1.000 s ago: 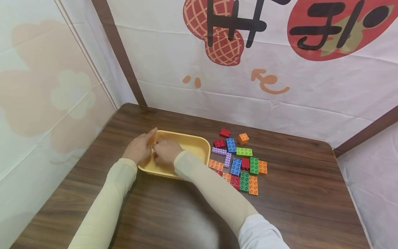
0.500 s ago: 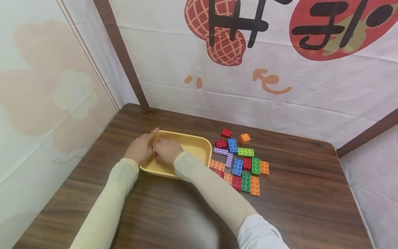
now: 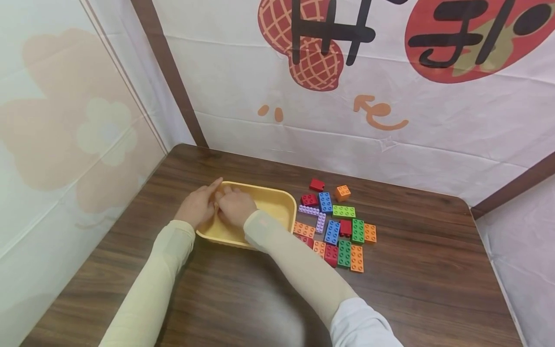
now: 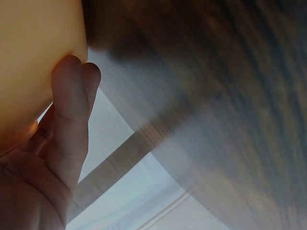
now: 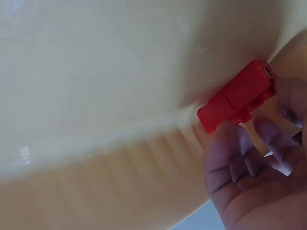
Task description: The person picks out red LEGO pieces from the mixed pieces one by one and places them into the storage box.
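My left hand grips the left wall of a yellow plastic tray. In the left wrist view its fingers lie against the tray's outer side, and in the head view one finger points along the rim at the far left corner. Inside the tray's left end, my right hand holds a red toy building brick. The right wrist view shows that brick tilted at the corner where floor and wall meet, studs toward the palm, fingertips at both its ends. From the head view the right hand hides the brick.
Right of the tray, several building bricks lie on the brown wooden table, among them a blue brick, a light green brick and an orange brick. The right forearm covers part of them. A printed cloth hangs behind.
The right hand has turned slightly within the tray, its fingers stretching farther toward the left wall; the red brick seen under it earlier is now hidden in the head view. The left hand keeps its place.
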A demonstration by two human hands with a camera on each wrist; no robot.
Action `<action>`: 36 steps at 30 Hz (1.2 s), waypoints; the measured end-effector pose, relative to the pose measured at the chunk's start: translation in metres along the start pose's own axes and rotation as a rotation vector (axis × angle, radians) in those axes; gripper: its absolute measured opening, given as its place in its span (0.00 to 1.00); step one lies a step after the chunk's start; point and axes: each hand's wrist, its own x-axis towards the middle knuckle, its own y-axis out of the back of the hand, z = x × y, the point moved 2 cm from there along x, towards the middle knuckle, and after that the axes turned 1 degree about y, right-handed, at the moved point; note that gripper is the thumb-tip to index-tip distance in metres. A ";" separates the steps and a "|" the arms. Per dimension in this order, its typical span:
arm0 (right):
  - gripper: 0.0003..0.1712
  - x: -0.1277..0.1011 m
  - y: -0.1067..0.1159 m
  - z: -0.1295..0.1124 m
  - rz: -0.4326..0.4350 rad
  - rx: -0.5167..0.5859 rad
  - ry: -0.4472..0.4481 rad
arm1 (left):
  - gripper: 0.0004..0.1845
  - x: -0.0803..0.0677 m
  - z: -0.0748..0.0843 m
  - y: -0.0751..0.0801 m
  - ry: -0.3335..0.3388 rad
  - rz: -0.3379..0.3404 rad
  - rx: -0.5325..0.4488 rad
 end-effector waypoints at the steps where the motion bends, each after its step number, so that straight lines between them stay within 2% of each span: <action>1: 0.22 0.000 0.000 0.001 -0.007 -0.001 -0.003 | 0.37 0.000 0.000 0.000 -0.002 0.002 0.000; 7: 0.23 -0.001 0.000 0.005 -0.034 0.020 0.000 | 0.38 0.002 0.002 0.000 -0.007 0.017 0.001; 21: 0.17 -0.007 0.002 0.009 -0.010 0.084 0.028 | 0.38 0.003 0.006 -0.001 -0.024 0.007 0.009; 31: 0.22 -0.011 0.014 0.008 -0.001 0.063 0.038 | 0.38 -0.001 0.005 0.000 -0.038 0.009 0.009; 36: 0.26 -0.013 0.021 0.012 0.009 0.046 0.014 | 0.38 -0.002 0.002 0.002 -0.049 0.016 0.011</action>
